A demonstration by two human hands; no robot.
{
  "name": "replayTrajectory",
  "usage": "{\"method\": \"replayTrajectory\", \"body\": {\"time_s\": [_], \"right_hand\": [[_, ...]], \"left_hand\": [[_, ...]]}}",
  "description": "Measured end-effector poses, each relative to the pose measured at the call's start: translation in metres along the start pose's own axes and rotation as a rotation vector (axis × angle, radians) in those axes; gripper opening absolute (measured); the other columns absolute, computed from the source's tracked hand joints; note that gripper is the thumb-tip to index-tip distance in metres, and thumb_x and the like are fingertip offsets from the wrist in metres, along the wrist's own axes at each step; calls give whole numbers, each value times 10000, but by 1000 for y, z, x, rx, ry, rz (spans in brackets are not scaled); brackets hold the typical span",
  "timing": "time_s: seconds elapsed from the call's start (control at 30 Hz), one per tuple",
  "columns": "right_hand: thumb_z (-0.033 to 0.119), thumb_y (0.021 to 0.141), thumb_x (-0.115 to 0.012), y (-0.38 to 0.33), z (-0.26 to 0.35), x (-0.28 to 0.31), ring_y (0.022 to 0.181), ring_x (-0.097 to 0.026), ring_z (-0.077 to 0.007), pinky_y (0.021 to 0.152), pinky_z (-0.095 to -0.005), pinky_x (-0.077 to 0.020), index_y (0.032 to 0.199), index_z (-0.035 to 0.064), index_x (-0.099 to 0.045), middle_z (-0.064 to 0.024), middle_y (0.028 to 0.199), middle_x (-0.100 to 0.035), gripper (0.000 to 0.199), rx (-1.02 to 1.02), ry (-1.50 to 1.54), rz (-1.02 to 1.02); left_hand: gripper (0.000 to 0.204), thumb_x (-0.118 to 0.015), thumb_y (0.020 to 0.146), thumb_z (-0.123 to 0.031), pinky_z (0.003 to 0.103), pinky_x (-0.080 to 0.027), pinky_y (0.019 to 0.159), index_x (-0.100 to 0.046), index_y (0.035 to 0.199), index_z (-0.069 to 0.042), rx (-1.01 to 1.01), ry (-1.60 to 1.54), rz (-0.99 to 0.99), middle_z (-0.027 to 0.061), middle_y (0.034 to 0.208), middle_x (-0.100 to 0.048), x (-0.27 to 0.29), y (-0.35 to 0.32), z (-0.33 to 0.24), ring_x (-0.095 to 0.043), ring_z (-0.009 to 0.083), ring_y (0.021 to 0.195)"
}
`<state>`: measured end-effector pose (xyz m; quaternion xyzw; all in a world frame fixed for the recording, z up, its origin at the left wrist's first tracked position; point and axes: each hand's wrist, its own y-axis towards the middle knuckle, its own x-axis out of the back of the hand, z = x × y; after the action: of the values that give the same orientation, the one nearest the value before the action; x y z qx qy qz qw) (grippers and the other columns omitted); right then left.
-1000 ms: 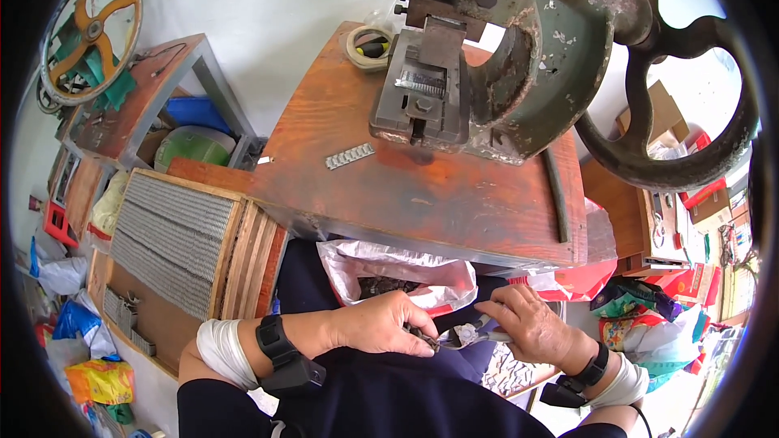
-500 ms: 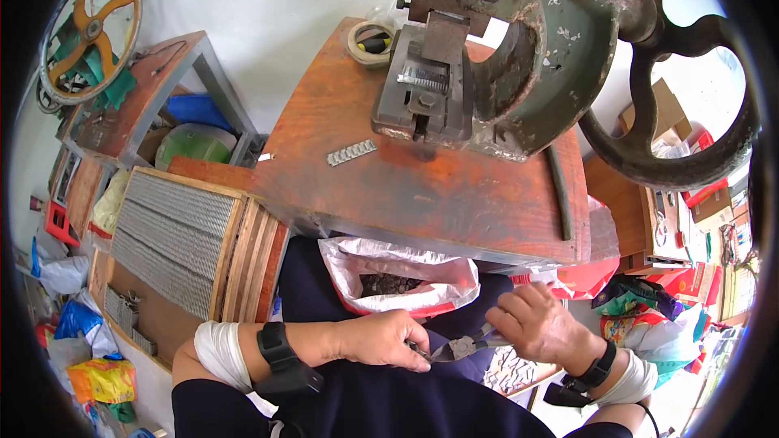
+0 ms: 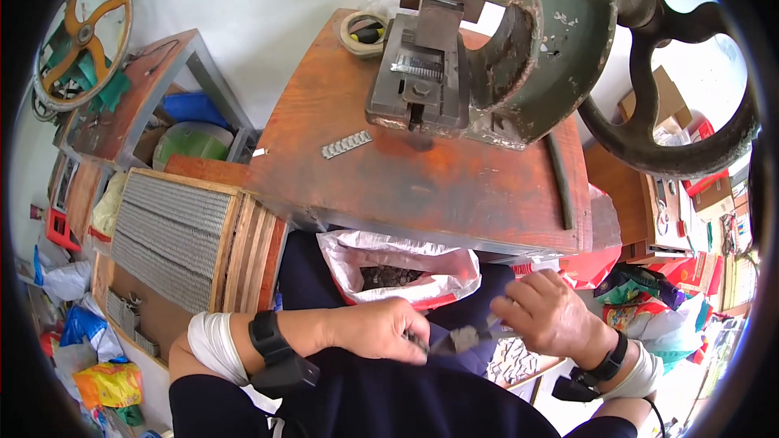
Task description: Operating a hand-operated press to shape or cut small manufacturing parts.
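Observation:
In front of my lap my left hand (image 3: 381, 331) is closed, its thumb and fingers pinching a small dark metal piece (image 3: 417, 343) that is mostly hidden. My right hand (image 3: 540, 312) has its fingers curled round one end of a grey metal tool (image 3: 442, 348), blurred, its kind unclear. The tool's other end meets the left fingertips. A pale grey patch (image 3: 465, 339) shows along the tool. Just beyond both hands, a white sack (image 3: 462, 280) stands open with small dark metal bits in it. A tray of silvery pieces (image 3: 511, 361) lies beneath the right hand.
A green hand press (image 3: 568, 57) with a large wheel stands on the wooden bench (image 3: 389, 195). On the bench lie a ridged metal strip (image 3: 346, 144), a tape roll (image 3: 363, 35) and a metal bar (image 3: 559, 182). Wooden frames with grey metal rows (image 3: 170, 235) stand at left.
My right hand has shifted slightly down and right, and my left hand has dipped forward a little. The whole view has moved slightly. Both hands keep their hold.

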<state>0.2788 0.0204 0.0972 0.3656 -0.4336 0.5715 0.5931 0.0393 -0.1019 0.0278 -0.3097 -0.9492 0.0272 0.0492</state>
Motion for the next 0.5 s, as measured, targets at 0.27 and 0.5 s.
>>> {"method": "replayTrajectory", "body": {"time_s": [0.27,0.5], "right_hand": [[-9,646,-621,-32,-43,1,791,-589,-322,694,-387,-483,970,21,-580,-138,874,-585,328,-232,-15,-283],[22,689,-690,-46,-37,-12,780,-603,-321,701,-358,-484,1034,4,-561,-180,884,-599,368,-576,336,-256]], "left_hand": [[198,-667,804,-156,235,-452,691,-644,887,22,188,-388,439,56,772,-652,8,-21,19,-588,89,745],[219,-684,779,-200,265,-458,664,-657,854,3,235,45,-329,94,732,-659,20,-14,21,-601,118,690]]}}
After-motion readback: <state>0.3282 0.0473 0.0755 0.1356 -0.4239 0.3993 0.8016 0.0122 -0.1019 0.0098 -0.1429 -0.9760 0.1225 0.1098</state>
